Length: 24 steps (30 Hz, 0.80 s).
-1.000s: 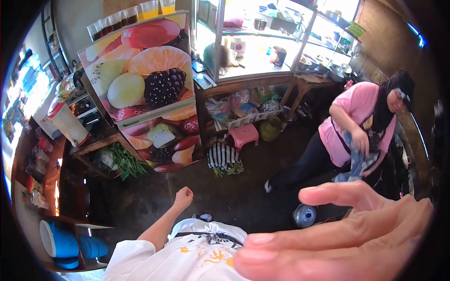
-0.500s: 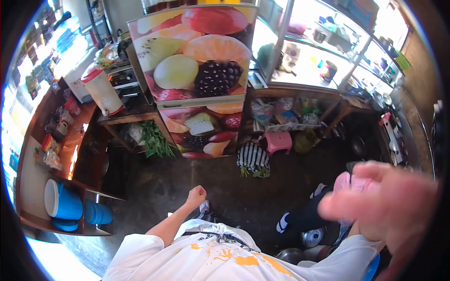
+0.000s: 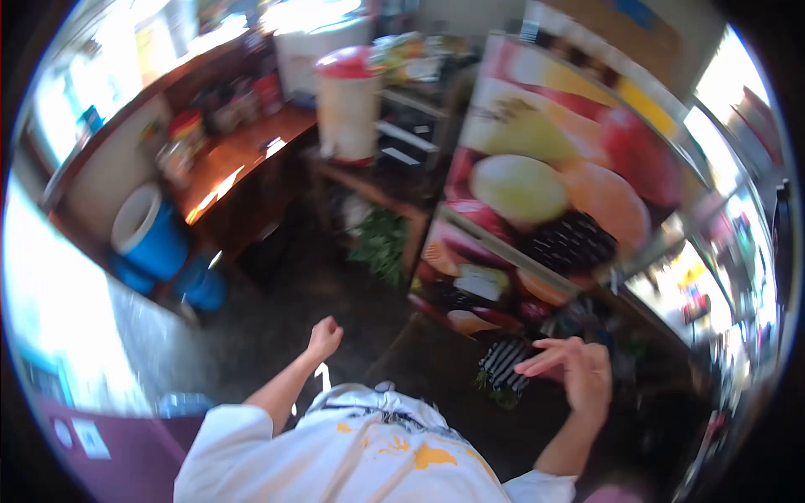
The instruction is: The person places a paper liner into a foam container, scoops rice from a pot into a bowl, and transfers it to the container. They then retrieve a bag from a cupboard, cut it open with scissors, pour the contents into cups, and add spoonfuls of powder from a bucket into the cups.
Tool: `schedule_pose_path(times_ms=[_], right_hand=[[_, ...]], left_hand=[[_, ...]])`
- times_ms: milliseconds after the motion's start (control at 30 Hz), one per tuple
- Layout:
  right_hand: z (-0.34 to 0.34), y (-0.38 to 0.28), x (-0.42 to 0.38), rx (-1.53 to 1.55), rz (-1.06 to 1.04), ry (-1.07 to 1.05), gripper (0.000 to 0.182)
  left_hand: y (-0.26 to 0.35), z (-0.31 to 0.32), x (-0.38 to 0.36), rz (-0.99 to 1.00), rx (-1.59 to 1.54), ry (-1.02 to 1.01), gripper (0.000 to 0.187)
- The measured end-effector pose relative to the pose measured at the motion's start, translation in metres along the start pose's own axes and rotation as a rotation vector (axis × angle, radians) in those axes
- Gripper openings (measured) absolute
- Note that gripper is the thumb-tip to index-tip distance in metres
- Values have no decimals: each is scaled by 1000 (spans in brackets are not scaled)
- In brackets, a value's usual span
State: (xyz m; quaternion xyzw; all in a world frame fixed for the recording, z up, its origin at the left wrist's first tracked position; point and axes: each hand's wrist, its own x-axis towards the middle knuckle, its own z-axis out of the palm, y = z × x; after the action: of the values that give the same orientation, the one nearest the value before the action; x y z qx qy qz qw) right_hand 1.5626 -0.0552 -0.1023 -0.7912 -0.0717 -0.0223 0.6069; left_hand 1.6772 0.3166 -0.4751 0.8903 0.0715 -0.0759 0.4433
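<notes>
At far left, a purple panel (image 3: 126,457) with a white label stands low, below a patch of glaring light. Next comes a tall blue bucket (image 3: 159,243), tilted in this view, with smaller blue tubs (image 3: 201,285) just beside it. Above them runs a shiny brown counter (image 3: 251,155), jars lined along its back. The left hand (image 3: 325,339) hangs over the dark floor in front of the white shirt (image 3: 352,465), fingers curled into a loose fist; whether anything lies inside I cannot tell. Beyond it, a cream jug (image 3: 347,113) with a red lid stands on a wooden stand, and leafy greens (image 3: 381,246) spill out underneath. Further right, the striped bag (image 3: 501,369) (perhaps only a cloth, the blur hides which) sits low on the floor near the foot of the fruit-printed fridge (image 3: 520,193). The right hand (image 3: 580,375) is raised, fingers partly spread and bent, holding nothing that shows; its fingertips overlap the bag's edge in this view. A bright glass case (image 3: 683,289) stands at far right.
</notes>
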Motion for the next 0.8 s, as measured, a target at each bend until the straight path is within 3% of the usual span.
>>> schedule_pose_path(times_ms=[100, 167, 200, 233, 267, 300, 333, 367, 467, 567, 700, 733, 767, 800], right_hand=[[47, 135, 61, 160, 315, -134, 63], [78, 264, 69, -75, 619, -220, 49], [81, 349, 53, -832, 270, -526, 32], [103, 351, 42, -1146, 646, -502, 36], [114, 360, 41, -1251, 757, -719, 42], [117, 397, 32, -1151, 785, -753, 32], [107, 506, -3, -912, 708, -683, 23], [98, 542, -17, -772, 787, -714, 22], [90, 558, 21, -634, 952, -800, 19], [96, 570, 103, -519, 889, -854, 17], [155, 572, 256, -228, 521, -868, 15], [182, 548, 301, -297, 210, -889, 17], [215, 492, 351, -370, 366, -857, 19], [246, 465, 394, -396, 163, -822, 19]], left_hand=[[4, -29, -1, -72, -33, 31, 23], [4, -37, 1, -146, -57, 40, 22], [-1, -36, 2, -146, -86, 97, 22], [-11, -31, 3, -148, -113, 159, 21], [-21, -27, 1, -152, -134, 219, 21], [-27, -25, 0, -149, -111, 261, 15], [-26, -30, 1, -202, -146, 260, 13], [-21, -35, 0, -253, -183, 252, 12], [-37, -41, 13, -358, -155, 266, 8], [-34, -55, 42, -425, -99, 356, 7], [-26, -77, 94, -481, -345, 474, 8], [-28, -81, 103, -470, -332, 506, 8], [-32, -84, 111, -459, -317, 538, 8], [-36, -90, 119, -447, -301, 571, 7]])
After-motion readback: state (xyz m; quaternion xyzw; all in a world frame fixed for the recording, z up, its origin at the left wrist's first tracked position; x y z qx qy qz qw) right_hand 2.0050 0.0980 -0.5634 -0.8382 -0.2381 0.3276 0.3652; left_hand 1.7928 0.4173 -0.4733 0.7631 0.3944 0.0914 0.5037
